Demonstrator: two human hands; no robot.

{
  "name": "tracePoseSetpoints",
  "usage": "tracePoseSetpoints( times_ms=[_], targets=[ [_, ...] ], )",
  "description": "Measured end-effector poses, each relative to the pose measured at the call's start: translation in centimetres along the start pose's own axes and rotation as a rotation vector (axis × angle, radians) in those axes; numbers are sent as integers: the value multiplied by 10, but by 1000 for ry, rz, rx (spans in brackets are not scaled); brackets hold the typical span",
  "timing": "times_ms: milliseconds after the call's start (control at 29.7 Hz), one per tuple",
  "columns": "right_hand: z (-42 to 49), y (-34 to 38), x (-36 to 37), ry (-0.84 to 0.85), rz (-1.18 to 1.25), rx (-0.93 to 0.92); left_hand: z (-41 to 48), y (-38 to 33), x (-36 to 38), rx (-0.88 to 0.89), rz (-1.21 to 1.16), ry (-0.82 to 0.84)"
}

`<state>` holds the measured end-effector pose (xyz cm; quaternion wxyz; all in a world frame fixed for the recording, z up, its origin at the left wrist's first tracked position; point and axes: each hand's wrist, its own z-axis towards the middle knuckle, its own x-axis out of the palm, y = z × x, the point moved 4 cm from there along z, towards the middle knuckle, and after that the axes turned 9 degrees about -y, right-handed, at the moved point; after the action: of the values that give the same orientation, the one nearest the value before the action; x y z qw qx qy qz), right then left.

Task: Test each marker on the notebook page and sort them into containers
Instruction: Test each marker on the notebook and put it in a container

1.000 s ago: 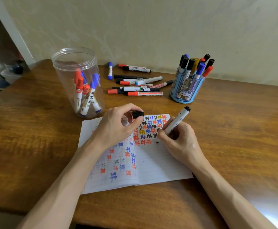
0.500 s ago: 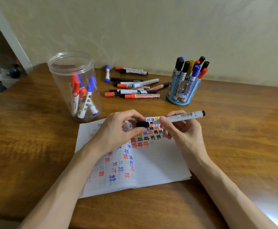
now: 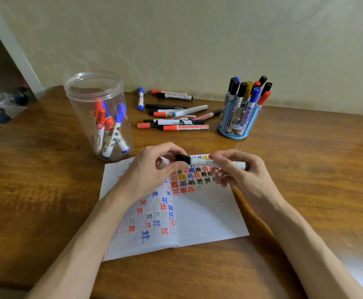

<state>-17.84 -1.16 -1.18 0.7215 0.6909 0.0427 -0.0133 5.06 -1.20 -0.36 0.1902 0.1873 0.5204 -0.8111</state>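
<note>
A white marker (image 3: pixel 206 162) lies level above the open notebook (image 3: pixel 206 216), whose page carries rows of red, blue and black test marks. My right hand (image 3: pixel 241 175) grips the marker's barrel. My left hand (image 3: pixel 152 171) pinches its black cap (image 3: pixel 182 159), which sits on the marker's left end. A clear plastic jar (image 3: pixel 94 89) at the left holds a few red and blue markers. A blue pen holder (image 3: pixel 238 124) at the right is packed with several upright markers. Several loose markers (image 3: pixel 176 117) lie on the table between the two containers.
The wooden table (image 3: pixel 305 169) reaches a cream wall at the back. A doorway with blurred objects on the floor (image 3: pixel 8 104) shows at the far left. Bare wood lies to the right of the notebook and in front of it.
The right hand lifted the marker off the page and turned it level. The left hand brought the black cap to the tip, and the cap now sits on the marker.
</note>
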Motion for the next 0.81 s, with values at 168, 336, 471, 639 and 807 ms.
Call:
tracePoseSetpoints(
  times_ms=[168, 336, 471, 639, 807],
  targets=[
    [1, 0, -6, 17, -230, -185, -1, 0, 1, -22, 10, -22],
    [1, -6, 2, 7, -203, -216, -2, 6, 2, -60, 14, -73],
    [0, -8, 4, 15, -187, -219, -2, 6, 2, -71, 16, -78],
    [2, -3, 5, 42, -181, -208, -1, 0, -5, -88, -38, -60],
    [-1, 5, 32, 215, -237, -226, -1, -20, -25, -24, -200, -120]
  ],
)
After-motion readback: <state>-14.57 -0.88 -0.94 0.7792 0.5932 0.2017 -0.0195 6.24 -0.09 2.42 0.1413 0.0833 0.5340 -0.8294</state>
